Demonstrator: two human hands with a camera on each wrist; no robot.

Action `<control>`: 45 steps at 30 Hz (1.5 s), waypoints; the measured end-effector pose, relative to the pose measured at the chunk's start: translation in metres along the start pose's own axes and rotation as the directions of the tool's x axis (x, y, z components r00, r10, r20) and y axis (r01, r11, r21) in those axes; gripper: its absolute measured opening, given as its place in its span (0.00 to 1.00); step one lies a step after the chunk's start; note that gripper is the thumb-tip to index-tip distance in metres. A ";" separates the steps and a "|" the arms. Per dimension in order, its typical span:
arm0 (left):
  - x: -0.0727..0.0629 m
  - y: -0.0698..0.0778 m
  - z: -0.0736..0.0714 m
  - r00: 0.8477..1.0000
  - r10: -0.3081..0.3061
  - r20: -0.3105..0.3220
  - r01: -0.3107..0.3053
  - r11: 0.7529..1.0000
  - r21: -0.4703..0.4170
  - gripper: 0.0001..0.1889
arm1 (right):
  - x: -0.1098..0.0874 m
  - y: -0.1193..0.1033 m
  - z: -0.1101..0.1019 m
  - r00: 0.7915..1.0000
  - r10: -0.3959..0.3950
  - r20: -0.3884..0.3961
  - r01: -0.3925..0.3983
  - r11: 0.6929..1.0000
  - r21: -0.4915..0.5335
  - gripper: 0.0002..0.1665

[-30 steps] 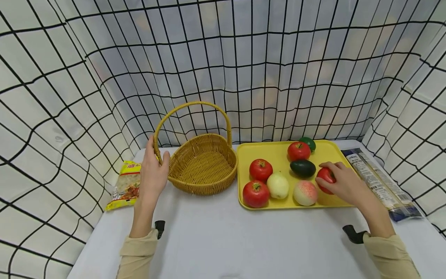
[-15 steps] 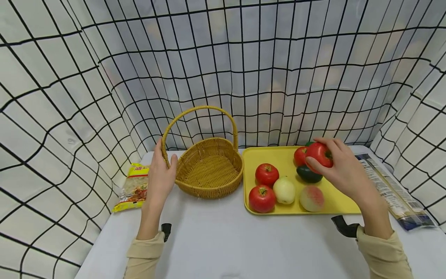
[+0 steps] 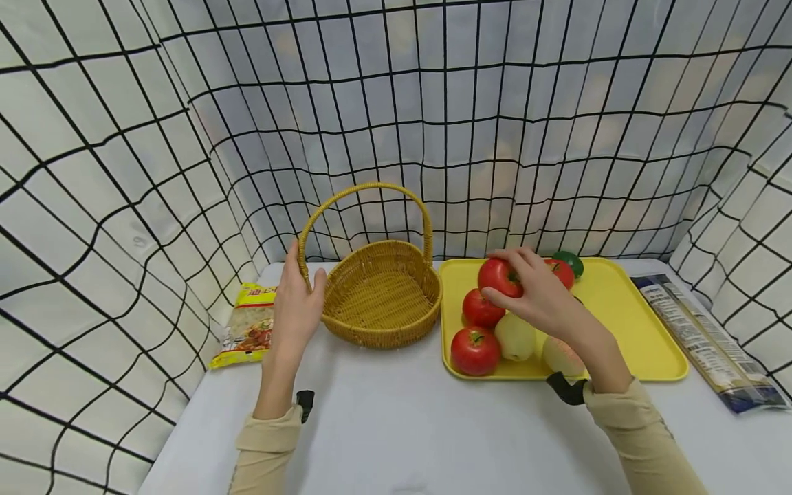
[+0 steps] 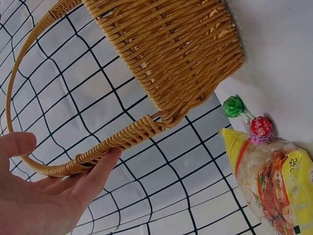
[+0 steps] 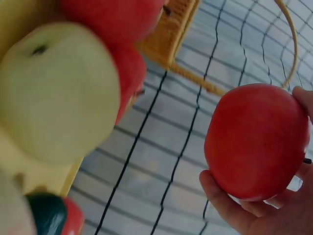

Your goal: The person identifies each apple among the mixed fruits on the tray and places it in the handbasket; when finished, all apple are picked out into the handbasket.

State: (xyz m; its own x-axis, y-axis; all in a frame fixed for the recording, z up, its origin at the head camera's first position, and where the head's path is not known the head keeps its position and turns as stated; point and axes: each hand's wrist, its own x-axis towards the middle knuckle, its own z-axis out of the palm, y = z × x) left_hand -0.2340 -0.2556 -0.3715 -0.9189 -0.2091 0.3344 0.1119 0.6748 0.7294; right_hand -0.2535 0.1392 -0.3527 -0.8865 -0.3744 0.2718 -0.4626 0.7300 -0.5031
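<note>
My right hand [image 3: 535, 292] grips a red apple [image 3: 498, 276] raised over the left part of the yellow tray [image 3: 631, 323]. In the right wrist view the apple [image 5: 257, 142] shows a dark stem, with thumb and fingers around its side. Below it on the tray sit two red fruits [image 3: 475, 351], a pale green pear [image 3: 515, 337] and a peach [image 3: 562, 356], partly behind the wrist. My left hand [image 3: 298, 299] touches the handle of the wicker basket [image 3: 383, 337]; in the left wrist view its straight fingers [image 4: 100, 174] lie along the handle [image 4: 117, 142].
Another red fruit [image 3: 560, 273] and a green item [image 3: 569, 263] lie at the tray's back. A yellow food packet [image 3: 250, 323] is left of the basket, with two wrapped lollipops [image 4: 260, 128] beside it. A long printed packet [image 3: 708, 340] lies right of the tray. Black netting surrounds the table.
My right hand has lifted the red apple from the tray's right side and carried it left over the other fruit. The left hand stays at the basket handle; the head view has shifted slightly.
</note>
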 end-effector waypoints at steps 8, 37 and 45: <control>0.000 -0.001 0.003 1.000 -0.005 -0.006 0.005 1.000 0.001 0.39 | 0.078 -0.047 0.046 0.966 -0.133 0.220 0.134 0.991 0.011 0.40; -0.005 0.005 0.006 0.999 0.027 -0.029 -0.023 0.994 0.107 0.40 | 0.183 -0.126 0.173 0.748 -0.062 0.661 0.339 0.892 -0.300 0.47; -0.004 0.003 0.004 1.000 0.011 -0.027 -0.008 0.995 0.104 0.40 | 0.180 -0.130 0.177 0.754 0.002 0.656 0.310 0.880 -0.360 0.52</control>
State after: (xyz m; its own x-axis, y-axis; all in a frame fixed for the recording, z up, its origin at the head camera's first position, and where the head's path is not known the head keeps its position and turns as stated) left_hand -0.2313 -0.2499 -0.3725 -0.9072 -0.2207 0.3580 0.0792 0.7463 0.6609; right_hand -0.3551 -0.1247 -0.3839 -0.6764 -0.6562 -0.3346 -0.6786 0.7318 -0.0635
